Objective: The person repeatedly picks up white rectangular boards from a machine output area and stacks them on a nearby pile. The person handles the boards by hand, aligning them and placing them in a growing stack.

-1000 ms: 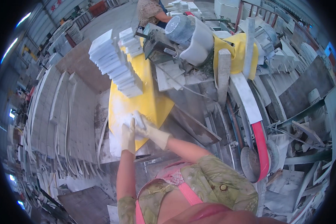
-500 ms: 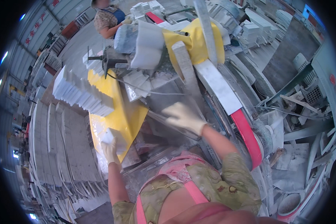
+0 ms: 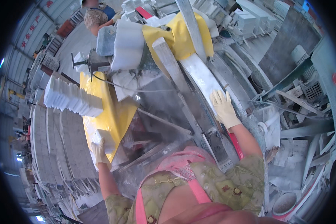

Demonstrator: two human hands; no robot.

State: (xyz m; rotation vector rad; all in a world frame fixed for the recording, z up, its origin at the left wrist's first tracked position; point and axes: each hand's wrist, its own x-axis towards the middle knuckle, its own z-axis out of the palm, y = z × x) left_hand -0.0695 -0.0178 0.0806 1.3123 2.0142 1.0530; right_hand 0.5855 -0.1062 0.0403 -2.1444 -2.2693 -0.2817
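My left hand (image 3: 99, 152), in a pale glove, grips the near side of a small white block (image 3: 107, 135), which rests on a yellow sheet (image 3: 114, 112). Beyond it, a row of thin white tiles (image 3: 74, 98) stands stacked along the same sheet. Over on the right, my gloved right hand (image 3: 224, 109) lies flat with fingers spread on a long white slab (image 3: 201, 76). Beneath my right forearm shows part of a red strip (image 3: 235, 145), in line with the slab.
A machine with a white curved cover (image 3: 127, 46) stands ahead, a cable running from it. Yellow sheeting (image 3: 179, 35) drapes beside a grey upright bar (image 3: 192, 28). A co-worker (image 3: 97, 16) stands at far left. Long grey slabs (image 3: 63, 138) lean at left; stone scraps (image 3: 287, 156) lie right.
My right hand has swung right from above the middle gap onto the white slab. My left hand stays at the white block. The whole view has shifted slightly.
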